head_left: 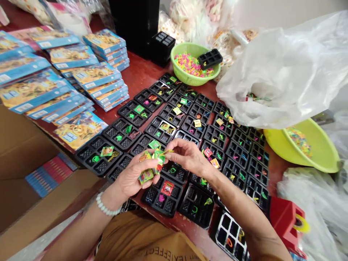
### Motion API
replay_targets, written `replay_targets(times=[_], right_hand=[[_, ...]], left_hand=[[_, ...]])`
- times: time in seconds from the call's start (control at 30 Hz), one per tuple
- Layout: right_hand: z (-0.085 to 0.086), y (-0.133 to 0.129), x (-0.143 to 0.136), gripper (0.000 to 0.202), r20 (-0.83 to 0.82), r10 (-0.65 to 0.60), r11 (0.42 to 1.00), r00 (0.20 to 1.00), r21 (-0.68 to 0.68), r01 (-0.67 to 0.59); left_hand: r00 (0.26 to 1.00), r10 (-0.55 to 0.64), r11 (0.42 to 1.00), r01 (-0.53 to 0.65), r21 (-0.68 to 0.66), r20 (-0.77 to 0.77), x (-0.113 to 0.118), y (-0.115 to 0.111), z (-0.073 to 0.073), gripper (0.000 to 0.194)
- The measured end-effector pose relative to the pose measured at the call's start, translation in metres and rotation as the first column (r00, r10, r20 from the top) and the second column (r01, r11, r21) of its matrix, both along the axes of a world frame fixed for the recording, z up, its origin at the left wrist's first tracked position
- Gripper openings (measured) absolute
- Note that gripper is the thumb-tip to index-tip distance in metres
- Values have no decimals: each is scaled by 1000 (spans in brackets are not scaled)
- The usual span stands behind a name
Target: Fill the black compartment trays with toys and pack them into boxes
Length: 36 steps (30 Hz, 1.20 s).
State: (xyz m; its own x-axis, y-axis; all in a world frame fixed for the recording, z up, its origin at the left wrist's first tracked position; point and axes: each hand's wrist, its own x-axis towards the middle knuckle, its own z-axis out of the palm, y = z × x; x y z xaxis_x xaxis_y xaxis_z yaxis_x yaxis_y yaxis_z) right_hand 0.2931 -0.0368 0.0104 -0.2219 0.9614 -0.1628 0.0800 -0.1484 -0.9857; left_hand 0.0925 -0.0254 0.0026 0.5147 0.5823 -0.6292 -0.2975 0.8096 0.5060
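My left hand is closed round a bunch of small, brightly printed packets, mostly green and yellow. Thumb and fingers of my right hand pinch the edge of a yellow-green packet at the top of that bunch. Both hands hover over rows of black compartment trays. Small plastic trinkets lie in the trays, such as a pink piece and a green ring. Some trays also hold a packet, like the red packet just below my hands.
Blue picture boxes are stacked at the left, above an open carton. A green basket of trinkets stands at the back. On the right are a white plastic bag, a yellow-green basin and a red tape dispenser.
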Motion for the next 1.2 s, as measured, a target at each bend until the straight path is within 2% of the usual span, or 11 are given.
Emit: replay_targets(times=[0.13, 0.23, 0.3, 0.43, 0.5, 0.57, 0.63, 0.73, 0.87, 0.97, 1.2], right_hand=[[-6, 9, 35, 37, 168, -210, 977, 963, 52, 204], [-16, 18, 64, 22, 563, -352, 934, 747, 160, 319], [-23, 23, 75, 21, 744, -317, 938, 588, 154, 311], [-27, 23, 75, 29, 837, -292, 940, 463, 162, 301], [-22, 16, 67, 28, 786, -336, 934, 518, 208, 290], [-14, 5, 56, 28, 643, -319, 948, 696, 212, 238], [-3, -8, 42, 36, 447, -201, 976, 872, 162, 143], [11, -26, 19, 39, 274, -70, 991, 959, 126, 36], [14, -33, 14, 40, 252, -76, 993, 965, 103, 52], [7, -22, 41, 42, 241, -206, 977, 948, 101, 187], [-20, 21, 136, 35, 313, -638, 769, 704, 221, 599]], left_hand=[[990, 108, 990, -115, -80, -89, 8, 0, -2, 44], [984, 121, 985, -135, -104, -134, 11, -1, 3, 41], [976, 130, 983, -151, -107, -176, 12, -1, 10, 37], [955, 162, 979, -188, -83, -248, 13, 2, 22, 31], [955, 163, 981, -184, -63, -248, 13, 3, 22, 29], [967, 140, 988, -149, -30, -215, 15, 2, 19, 29], [984, 96, 995, -93, 22, -149, 18, -2, 12, 29], [999, -10, 997, 14, 77, -48, 25, -11, 3, 31], [996, -84, 989, 86, 120, -19, 28, -14, 0, 29], [998, -44, 987, 49, 150, -35, 23, -9, 3, 25], [998, 25, 999, -22, 46, -65, 12, -3, 12, 24]])
